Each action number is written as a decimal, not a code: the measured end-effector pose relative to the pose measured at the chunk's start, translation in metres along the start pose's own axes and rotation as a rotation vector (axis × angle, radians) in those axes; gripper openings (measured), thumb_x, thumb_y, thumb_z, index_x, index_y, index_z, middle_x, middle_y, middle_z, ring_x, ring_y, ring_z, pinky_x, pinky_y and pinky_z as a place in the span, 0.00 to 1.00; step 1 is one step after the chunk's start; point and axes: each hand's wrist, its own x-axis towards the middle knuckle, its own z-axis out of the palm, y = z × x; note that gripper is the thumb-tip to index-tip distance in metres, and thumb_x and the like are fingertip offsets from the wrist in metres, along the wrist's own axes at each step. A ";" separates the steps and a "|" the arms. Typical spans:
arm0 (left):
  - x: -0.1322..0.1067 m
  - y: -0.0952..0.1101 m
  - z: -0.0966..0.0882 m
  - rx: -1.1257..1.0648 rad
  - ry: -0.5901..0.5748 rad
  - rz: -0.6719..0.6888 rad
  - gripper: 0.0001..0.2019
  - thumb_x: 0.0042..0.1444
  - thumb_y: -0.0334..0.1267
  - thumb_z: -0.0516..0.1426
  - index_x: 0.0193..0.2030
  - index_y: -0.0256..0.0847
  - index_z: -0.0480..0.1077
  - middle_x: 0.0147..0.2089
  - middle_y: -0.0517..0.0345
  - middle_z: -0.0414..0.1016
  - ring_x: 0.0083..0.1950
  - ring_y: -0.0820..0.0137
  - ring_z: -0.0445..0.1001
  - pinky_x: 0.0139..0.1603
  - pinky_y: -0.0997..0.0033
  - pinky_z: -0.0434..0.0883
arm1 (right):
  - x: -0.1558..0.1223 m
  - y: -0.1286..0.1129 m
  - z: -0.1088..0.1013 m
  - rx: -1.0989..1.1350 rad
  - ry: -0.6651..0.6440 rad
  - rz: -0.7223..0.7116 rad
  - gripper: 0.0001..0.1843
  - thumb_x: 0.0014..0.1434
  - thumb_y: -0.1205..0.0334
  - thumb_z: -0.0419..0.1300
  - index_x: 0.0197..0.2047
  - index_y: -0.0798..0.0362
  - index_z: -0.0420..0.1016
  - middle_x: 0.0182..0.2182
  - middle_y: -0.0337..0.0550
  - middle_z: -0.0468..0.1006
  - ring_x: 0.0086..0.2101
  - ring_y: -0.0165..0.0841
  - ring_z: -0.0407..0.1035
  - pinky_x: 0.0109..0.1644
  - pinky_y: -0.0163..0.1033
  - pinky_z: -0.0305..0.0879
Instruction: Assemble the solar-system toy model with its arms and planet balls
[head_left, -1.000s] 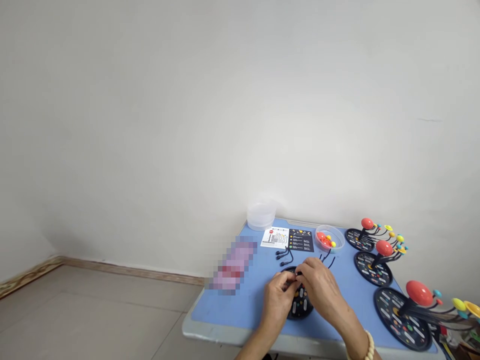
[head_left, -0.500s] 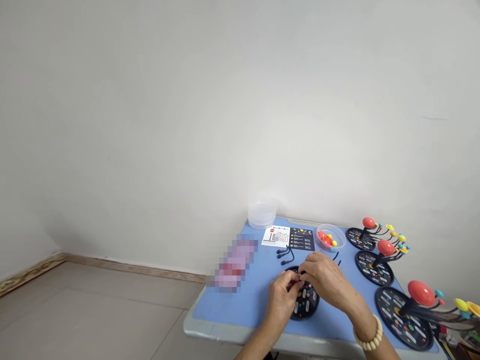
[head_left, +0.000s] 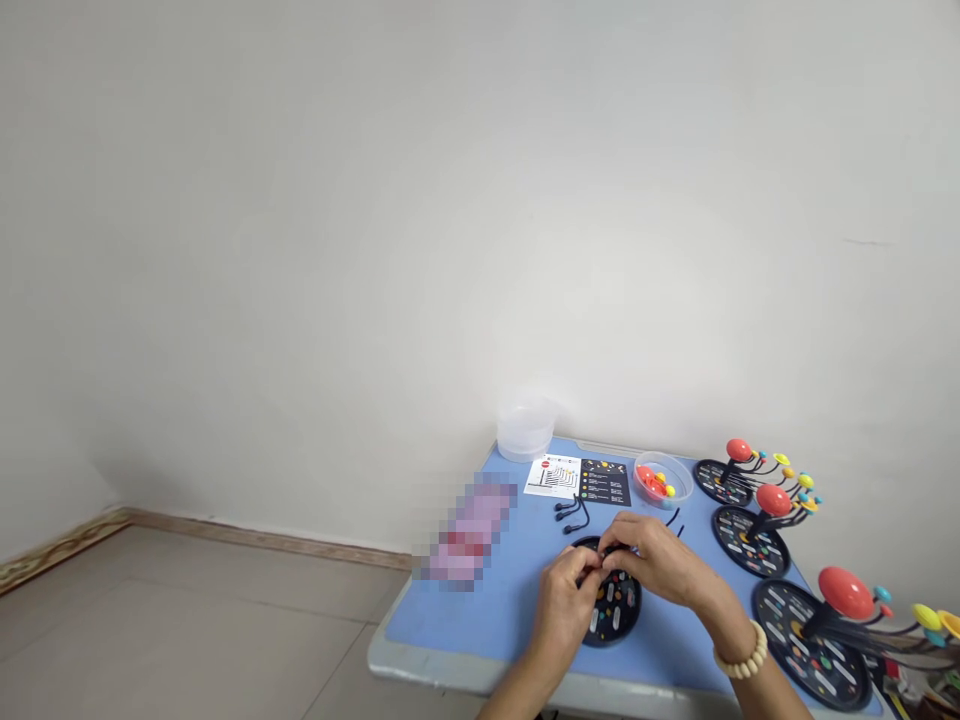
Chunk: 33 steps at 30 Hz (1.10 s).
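My left hand (head_left: 566, 605) and my right hand (head_left: 652, 570) meet over the upper edge of a round black base (head_left: 616, 612) printed with coloured planet labels. Fingers of both hands pinch at its top, hiding whatever small part sits there. Several black wire arms (head_left: 571, 513) lie on the blue table (head_left: 465, 625) behind the hands. Just beyond them is a clear bowl (head_left: 661, 480) of red and yellow balls.
Several assembled planet models (head_left: 772, 520) stand along the table's right side. An instruction sheet (head_left: 577, 481), a clear plastic tub (head_left: 526, 428) and a pixelated pink object (head_left: 471, 530) sit farther back. A wall and tiled floor border the table.
My hands have drawn closer together over the base, with my right wrist moving further into view. The whole scene has shifted slightly to the right in the picture.
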 end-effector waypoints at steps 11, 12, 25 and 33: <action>-0.004 0.007 -0.001 0.028 -0.034 0.099 0.09 0.52 0.30 0.56 0.22 0.42 0.70 0.23 0.60 0.71 0.27 0.69 0.70 0.30 0.74 0.65 | -0.013 0.003 0.009 -0.031 0.102 -0.050 0.11 0.63 0.71 0.53 0.37 0.52 0.75 0.33 0.41 0.74 0.37 0.33 0.68 0.42 0.37 0.64; -0.005 0.007 -0.001 0.028 -0.036 0.105 0.09 0.52 0.30 0.55 0.22 0.42 0.70 0.23 0.60 0.71 0.27 0.69 0.70 0.30 0.74 0.65 | -0.013 0.003 0.007 -0.014 0.098 -0.046 0.11 0.62 0.72 0.54 0.37 0.52 0.76 0.32 0.41 0.74 0.36 0.32 0.68 0.42 0.37 0.64; -0.004 0.004 0.001 0.007 -0.025 0.084 0.08 0.50 0.29 0.56 0.22 0.41 0.70 0.24 0.60 0.71 0.28 0.69 0.70 0.31 0.74 0.66 | -0.009 0.012 0.001 0.140 0.096 -0.053 0.09 0.60 0.68 0.60 0.37 0.49 0.82 0.30 0.41 0.80 0.34 0.32 0.71 0.41 0.36 0.65; -0.007 0.005 0.000 0.070 -0.055 0.165 0.09 0.52 0.28 0.53 0.24 0.42 0.69 0.24 0.60 0.71 0.29 0.68 0.69 0.32 0.73 0.64 | -0.007 0.010 -0.005 0.078 0.062 -0.030 0.06 0.59 0.65 0.62 0.35 0.50 0.82 0.29 0.40 0.80 0.33 0.32 0.72 0.40 0.36 0.66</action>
